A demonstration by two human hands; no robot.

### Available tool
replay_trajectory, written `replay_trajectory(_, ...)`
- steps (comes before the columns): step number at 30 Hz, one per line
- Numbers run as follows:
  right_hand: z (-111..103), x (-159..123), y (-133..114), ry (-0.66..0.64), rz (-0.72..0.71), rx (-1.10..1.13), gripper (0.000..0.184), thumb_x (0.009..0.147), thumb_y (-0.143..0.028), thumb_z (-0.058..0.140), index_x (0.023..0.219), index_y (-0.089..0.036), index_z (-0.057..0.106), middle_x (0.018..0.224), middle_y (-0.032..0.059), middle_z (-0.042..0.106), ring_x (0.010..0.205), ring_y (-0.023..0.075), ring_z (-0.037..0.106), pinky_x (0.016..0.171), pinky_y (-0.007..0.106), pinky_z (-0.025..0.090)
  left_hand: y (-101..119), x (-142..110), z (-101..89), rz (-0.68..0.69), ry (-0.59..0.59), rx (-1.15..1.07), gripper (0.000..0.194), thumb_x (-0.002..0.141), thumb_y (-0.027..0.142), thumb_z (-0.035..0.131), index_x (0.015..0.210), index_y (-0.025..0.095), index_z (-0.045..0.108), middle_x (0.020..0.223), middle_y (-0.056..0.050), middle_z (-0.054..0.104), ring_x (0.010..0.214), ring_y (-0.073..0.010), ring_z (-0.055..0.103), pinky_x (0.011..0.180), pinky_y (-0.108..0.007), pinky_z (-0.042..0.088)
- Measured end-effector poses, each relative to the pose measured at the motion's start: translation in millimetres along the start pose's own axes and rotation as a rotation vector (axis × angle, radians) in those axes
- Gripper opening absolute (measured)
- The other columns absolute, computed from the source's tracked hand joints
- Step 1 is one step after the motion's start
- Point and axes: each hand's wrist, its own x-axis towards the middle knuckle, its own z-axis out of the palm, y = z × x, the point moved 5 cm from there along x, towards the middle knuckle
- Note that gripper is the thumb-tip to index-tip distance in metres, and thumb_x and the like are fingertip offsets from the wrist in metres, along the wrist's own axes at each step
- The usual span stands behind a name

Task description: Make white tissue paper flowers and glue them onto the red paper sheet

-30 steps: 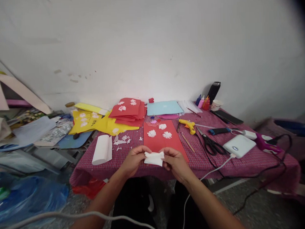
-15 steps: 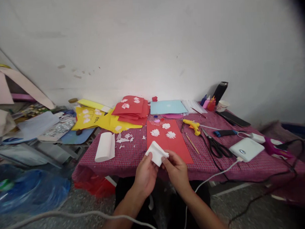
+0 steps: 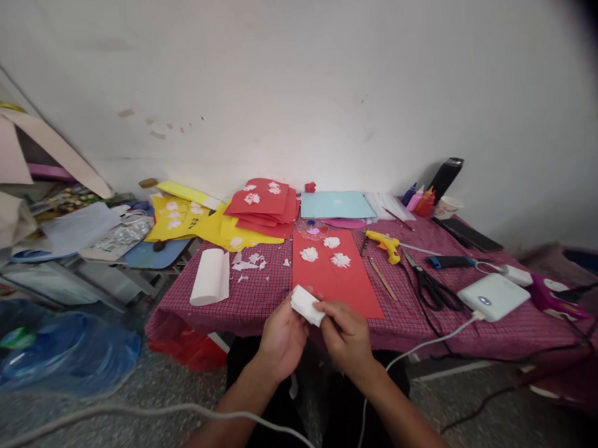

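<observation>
Between my hands is a small folded piece of white tissue paper [image 3: 304, 303], its layers showing along the near edge. My left hand [image 3: 284, 337] supports it from the left, fingers curled behind and partly hidden. With thumb and fingers, my right hand [image 3: 348, 334] pinches the paper's right end. Just beyond lies a red sheet of paper [image 3: 330, 285] bearing three ruffled white paper flowers [image 3: 340, 260]. A roll of white tissue [image 3: 208, 277] lies to the left, beside torn white scraps [image 3: 248, 262].
On the right are a yellow glue gun [image 3: 385, 245], black scissors [image 3: 431, 288], a utility knife [image 3: 450, 262] and a white power bank [image 3: 494, 297]. Red cards [image 3: 264, 205] and yellow paper [image 3: 230, 229] lie at the back left. A white cable [image 3: 188, 416] crosses in front.
The tissue paper between my hands has become narrower, folded over on itself. Both hands stay close together, with the right one still at the paper's right end. The view has shifted slightly.
</observation>
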Motion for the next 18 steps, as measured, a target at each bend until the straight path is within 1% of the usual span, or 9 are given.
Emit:
replay_trajectory(2,0.5,-0.3,-2.5,-0.018,-0.049,-0.051,0.032,0.086,-0.004,0.052,0.107,-0.022,0.068,0.096,0.0068,0.072,0.085,0.0183,0.068,0.074,0.030,0.054,0.6,0.3,-1.4,-0.034,0.008,-0.019,0.035,0.097,0.037,0.044,0.108,0.012,0.066,0.102,-0.011,0.071,0.100,-0.0217,0.065,0.091,-0.034,0.048)
replay_trajectory(6,1.6,-2.9,-3.5,-0.036,-0.112,-0.124,0.035,0.085,-0.003,0.054,0.110,-0.021,0.068,0.100,0.0082,0.071,0.088,0.0189,0.068,0.075,0.031,0.055,3.9,1.1,-3.3,-0.066,0.016,-0.013,0.042,0.098,0.043,0.041,0.105,0.011,0.067,0.098,-0.012,0.072,0.099,-0.0225,0.065,0.092,-0.034,0.047)
replay_trajectory(8,1.8,-3.8,-2.8,-0.036,-0.118,-0.143,0.034,0.085,-0.003,0.054,0.110,-0.021,0.068,0.100,0.0085,0.071,0.087,0.0190,0.068,0.074,0.031,0.055,4.8,0.4,-2.3,-0.071,-0.011,0.002,0.047,0.097,0.048,0.039,0.107,0.011,0.067,0.100,-0.012,0.072,0.102,-0.0235,0.064,0.092,-0.035,0.046)
replay_trajectory(11,1.2,-3.9,-1.6,-0.015,-0.101,-0.162,0.033,0.085,-0.004,0.054,0.109,-0.021,0.069,0.097,0.0085,0.071,0.086,0.0192,0.068,0.074,0.032,0.055,2.2,-2.4,-0.2,-0.062,-0.078,0.023,0.054,0.094,0.057,0.040,0.114,0.013,0.065,0.109,-0.012,0.070,0.108,-0.0247,0.062,0.095,-0.036,0.045)
replay_trajectory(13,0.8,-3.5,-2.1,0.003,-0.093,-0.169,0.033,0.085,-0.004,0.054,0.109,-0.021,0.069,0.096,0.0083,0.071,0.086,0.0193,0.068,0.075,0.032,0.055,-1.7,-4.3,-1.0,-0.037,-0.095,0.047,0.050,0.093,0.054,0.047,0.116,0.014,0.064,0.114,-0.013,0.068,0.111,-0.0244,0.060,0.096,-0.036,0.044)
replay_trajectory(16,0.4,-2.4,-3.5,0.027,-0.070,-0.152,0.031,0.085,-0.007,0.056,0.108,-0.022,0.070,0.097,0.0080,0.072,0.087,0.0199,0.068,0.077,0.032,0.055,-7.6,-6.2,-4.1,0.002,-0.084,0.076,0.040,0.091,0.043,0.056,0.116,0.013,0.065,0.115,-0.013,0.068,0.111,-0.0240,0.060,0.095,-0.035,0.044)
replay_trajectory(18,-0.7,-1.3,-1.1,0.053,0.020,-0.089,0.027,0.085,-0.010,0.057,0.104,-0.022,0.071,0.095,0.0074,0.072,0.085,0.0199,0.068,0.076,0.032,0.054,-9.3,-6.9,-4.8,0.019,-0.089,0.074,0.040,0.091,0.043,0.056,0.116,0.013,0.065,0.116,-0.014,0.067,0.109,-0.0242,0.060,0.093,-0.035,0.046)
